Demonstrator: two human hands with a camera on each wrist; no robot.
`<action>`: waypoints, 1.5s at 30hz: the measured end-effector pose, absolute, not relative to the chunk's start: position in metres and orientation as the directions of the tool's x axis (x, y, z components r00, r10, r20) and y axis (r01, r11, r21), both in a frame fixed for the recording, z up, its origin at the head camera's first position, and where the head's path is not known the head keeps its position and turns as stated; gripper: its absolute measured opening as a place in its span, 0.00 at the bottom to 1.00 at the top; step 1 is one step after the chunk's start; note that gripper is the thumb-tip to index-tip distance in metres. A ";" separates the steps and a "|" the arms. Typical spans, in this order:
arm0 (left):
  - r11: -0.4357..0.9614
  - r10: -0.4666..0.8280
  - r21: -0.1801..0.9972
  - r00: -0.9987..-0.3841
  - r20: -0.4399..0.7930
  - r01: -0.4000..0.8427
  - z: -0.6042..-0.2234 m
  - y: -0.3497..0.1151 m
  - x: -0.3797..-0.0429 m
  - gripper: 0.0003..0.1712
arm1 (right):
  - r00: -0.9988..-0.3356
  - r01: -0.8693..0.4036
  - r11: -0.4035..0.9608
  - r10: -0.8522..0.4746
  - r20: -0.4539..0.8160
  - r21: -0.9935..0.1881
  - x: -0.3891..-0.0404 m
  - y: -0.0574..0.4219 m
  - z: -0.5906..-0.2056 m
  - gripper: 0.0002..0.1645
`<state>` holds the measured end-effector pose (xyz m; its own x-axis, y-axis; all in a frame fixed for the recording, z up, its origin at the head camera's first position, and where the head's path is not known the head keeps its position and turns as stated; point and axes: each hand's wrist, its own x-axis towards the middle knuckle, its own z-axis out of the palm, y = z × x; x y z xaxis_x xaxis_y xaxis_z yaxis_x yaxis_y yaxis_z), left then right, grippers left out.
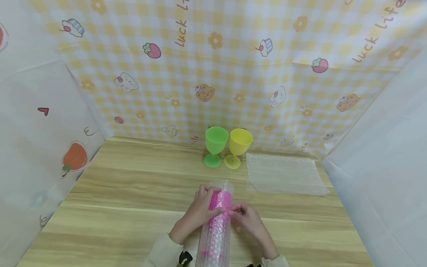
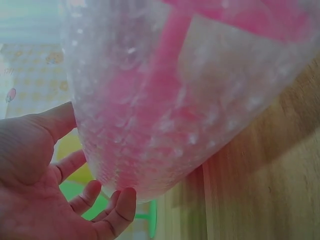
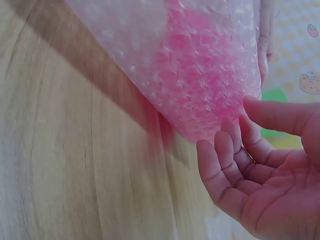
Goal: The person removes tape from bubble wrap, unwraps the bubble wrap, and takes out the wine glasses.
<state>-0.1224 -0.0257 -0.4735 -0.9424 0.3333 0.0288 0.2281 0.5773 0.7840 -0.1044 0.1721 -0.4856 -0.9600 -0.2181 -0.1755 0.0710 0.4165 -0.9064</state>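
Note:
A pink goblet [image 2: 172, 45] shows through a roll of clear bubble wrap [image 1: 215, 237], which runs from the near edge of view toward the middle of the table. My left hand [image 1: 202, 207] grips the roll around its pink part, with the thumb lying across the top and the fingers bent over the far side. At the roll's right side, my right hand [image 1: 247, 218] pinches the wrap between thumb and forefinger. In the right wrist view the other fingers [image 3: 212, 165] of that hand curl beside the wrap's lower end.
Behind the roll stand a green goblet [image 1: 216, 141] and a yellow goblet [image 1: 240, 142], side by side and upright. A flat sheet of bubble wrap [image 1: 285, 174] lies to their right on the wooden table [image 1: 133, 185]. A checked cloth [image 1: 186, 66] hangs along the back.

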 end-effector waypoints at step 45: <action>0.646 0.331 0.722 -0.943 0.028 0.248 -0.473 -0.018 -0.121 0.37 | -0.944 0.203 0.217 -0.215 -0.250 -0.955 -0.103 0.175 -0.481 0.16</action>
<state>-0.1205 -0.0182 -0.4730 -0.9432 0.3311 0.0282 0.2484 0.6460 0.7218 -0.1031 0.1747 -0.4808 -0.9441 -0.2151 -0.2500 0.2032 0.2175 -0.9547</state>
